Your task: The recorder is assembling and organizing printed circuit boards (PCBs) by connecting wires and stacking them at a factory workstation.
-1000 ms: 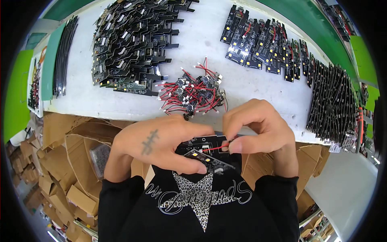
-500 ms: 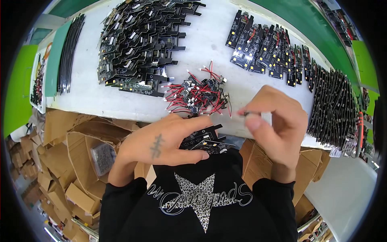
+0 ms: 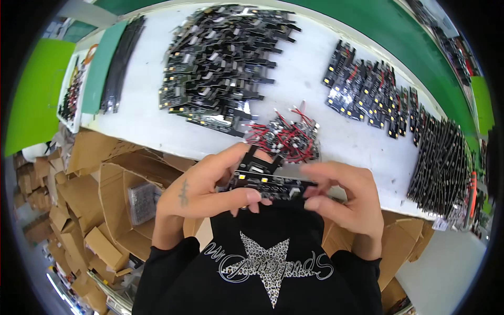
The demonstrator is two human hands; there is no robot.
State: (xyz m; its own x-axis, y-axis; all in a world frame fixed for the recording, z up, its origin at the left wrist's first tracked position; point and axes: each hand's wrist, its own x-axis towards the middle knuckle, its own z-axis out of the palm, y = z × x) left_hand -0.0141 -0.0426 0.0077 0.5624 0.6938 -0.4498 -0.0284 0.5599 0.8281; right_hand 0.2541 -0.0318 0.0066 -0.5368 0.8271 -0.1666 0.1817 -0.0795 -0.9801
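Black circuit boards with small yellow-and-white squares sit in my left hand [image 3: 197, 197], its thumb over the near edge. The front circuit board [image 3: 275, 187] lies roughly level; another black board [image 3: 258, 164] sticks up behind it at an angle. My right hand [image 3: 350, 197] is at the right end of the front board, thumb below and index finger above, closed round that end. The index finger is blurred, and any small part between these fingers is hidden. Just beyond my hands is a heap of small dark modules with red and black wires [image 3: 286, 136].
A large pile of black boards [image 3: 215, 68] covers the table's [image 3: 136, 131] far middle. More boards [image 3: 362, 94] lie at the far right, beside a stack of long dark strips [image 3: 441, 163]. Dark strips [image 3: 123, 63] rest at the left. A cardboard box [image 3: 118, 197] stands below the table edge.
My left hand has raised the boards and tilted them into view. My right hand, pinching a small dark part before, has come down and left to the board's right end. The whole view has shifted.
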